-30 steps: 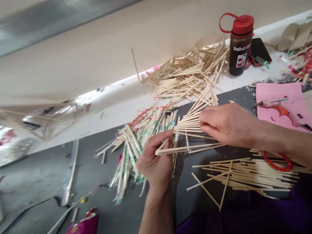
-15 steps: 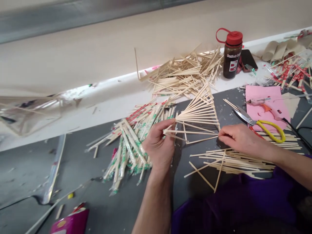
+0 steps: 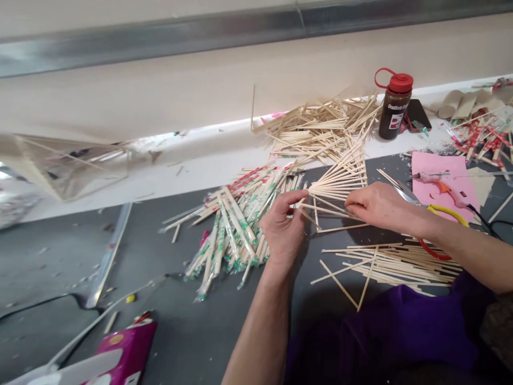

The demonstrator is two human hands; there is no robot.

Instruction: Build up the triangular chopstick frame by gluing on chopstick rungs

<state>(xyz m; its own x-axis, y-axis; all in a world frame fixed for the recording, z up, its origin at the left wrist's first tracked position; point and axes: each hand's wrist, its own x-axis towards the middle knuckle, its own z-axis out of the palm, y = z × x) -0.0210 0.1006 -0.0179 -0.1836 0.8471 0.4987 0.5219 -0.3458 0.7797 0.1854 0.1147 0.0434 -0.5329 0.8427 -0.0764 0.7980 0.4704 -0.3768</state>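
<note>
A fan-shaped structure of pale wooden sticks [image 3: 340, 179] stands in the middle of the grey table. At its left corner, where the sticks meet, my left hand [image 3: 284, 224] pinches it between thumb and fingers. My right hand [image 3: 371, 206] is closed at the structure's right side, its fingertips at a lower stick and hiding part of the right edge. Loose sticks [image 3: 385, 262] lie just below. Wrapped chopsticks [image 3: 236, 219] are heaped beside my left hand.
Scissors [image 3: 444, 214] lie by my right wrist, near a glue gun [image 3: 449, 191] on pink paper [image 3: 425, 166]. Behind are a pile of sticks [image 3: 320, 128], a red-capped bottle [image 3: 395, 109] and a phone [image 3: 419, 115]. A magenta packet [image 3: 132, 347] lies front left.
My right hand has moved up and left along the structure from its lower right corner. My left hand keeps its pinch. The camera view has shifted, so most things appear further right.
</note>
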